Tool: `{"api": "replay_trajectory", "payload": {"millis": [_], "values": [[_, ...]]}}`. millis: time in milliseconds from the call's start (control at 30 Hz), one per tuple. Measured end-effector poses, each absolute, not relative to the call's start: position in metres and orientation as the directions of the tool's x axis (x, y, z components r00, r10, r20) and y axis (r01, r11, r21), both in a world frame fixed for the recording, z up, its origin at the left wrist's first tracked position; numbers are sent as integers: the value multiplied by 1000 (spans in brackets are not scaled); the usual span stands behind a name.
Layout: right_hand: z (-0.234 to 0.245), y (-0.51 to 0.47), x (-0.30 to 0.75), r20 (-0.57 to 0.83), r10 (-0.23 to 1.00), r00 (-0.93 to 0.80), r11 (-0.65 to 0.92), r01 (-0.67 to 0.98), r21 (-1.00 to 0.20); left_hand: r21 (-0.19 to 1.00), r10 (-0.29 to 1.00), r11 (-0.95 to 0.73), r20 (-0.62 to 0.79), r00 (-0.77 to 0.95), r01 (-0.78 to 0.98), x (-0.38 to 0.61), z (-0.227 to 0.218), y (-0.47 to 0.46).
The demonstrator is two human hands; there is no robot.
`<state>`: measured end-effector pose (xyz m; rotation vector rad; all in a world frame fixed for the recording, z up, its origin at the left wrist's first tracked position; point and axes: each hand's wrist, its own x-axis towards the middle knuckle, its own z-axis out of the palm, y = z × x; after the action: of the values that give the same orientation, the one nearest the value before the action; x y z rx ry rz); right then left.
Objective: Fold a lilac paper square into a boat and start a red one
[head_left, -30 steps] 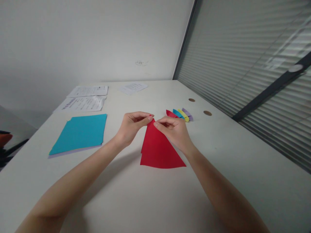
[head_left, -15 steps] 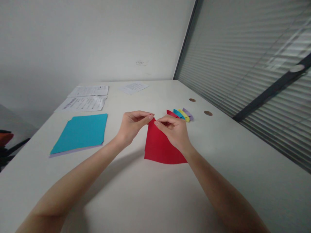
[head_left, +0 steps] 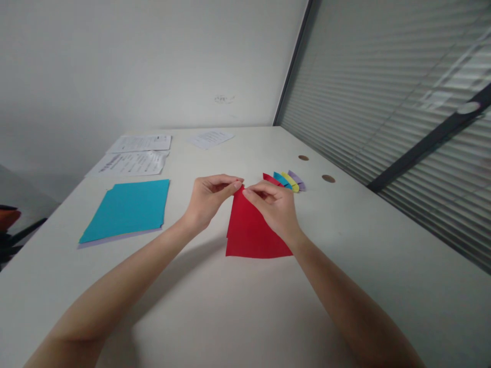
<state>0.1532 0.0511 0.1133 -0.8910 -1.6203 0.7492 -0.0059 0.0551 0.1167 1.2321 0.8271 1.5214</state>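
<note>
A red sheet of paper [head_left: 253,232] hangs just above the table, held at its top corner between both hands. Its lower left edge shows a small step, as of two layers. My left hand [head_left: 209,199] pinches the top edge between thumb and fingers. Close beside it, my right hand [head_left: 274,204] pinches the same edge and covers the sheet's upper right part. Behind the right hand lies a fan of narrow coloured pieces: red [head_left: 271,179], blue [head_left: 282,179], yellow [head_left: 292,181] and purple [head_left: 298,180].
A stack of coloured paper [head_left: 128,209], blue on top with purple under it, lies at the left. Printed sheets [head_left: 130,162] rest behind it, another printed sheet [head_left: 210,138] near the wall. Two round brown spots [head_left: 328,179] mark the table's right side, beside window blinds [head_left: 402,102].
The red paper's lower edge has swung slightly left and hangs straighter. Both hands keep their pinch in nearly the same place.
</note>
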Motion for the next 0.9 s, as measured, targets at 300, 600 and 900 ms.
{"api": "replay_trajectory", "payload": {"millis": [300, 600, 900], "values": [[113, 49, 151, 559, 822, -109, 569, 214, -794, 911, 948, -299, 317, 16, -283, -5, 114, 54], [112, 48, 151, 576, 810, -106, 583, 237, -777, 908, 950, -296, 313, 13, -296, -5, 117, 51], [115, 46, 150, 543, 836, -76, 547, 190, -815, 915, 947, -310, 321, 4, -258, -7, 117, 52]]}}
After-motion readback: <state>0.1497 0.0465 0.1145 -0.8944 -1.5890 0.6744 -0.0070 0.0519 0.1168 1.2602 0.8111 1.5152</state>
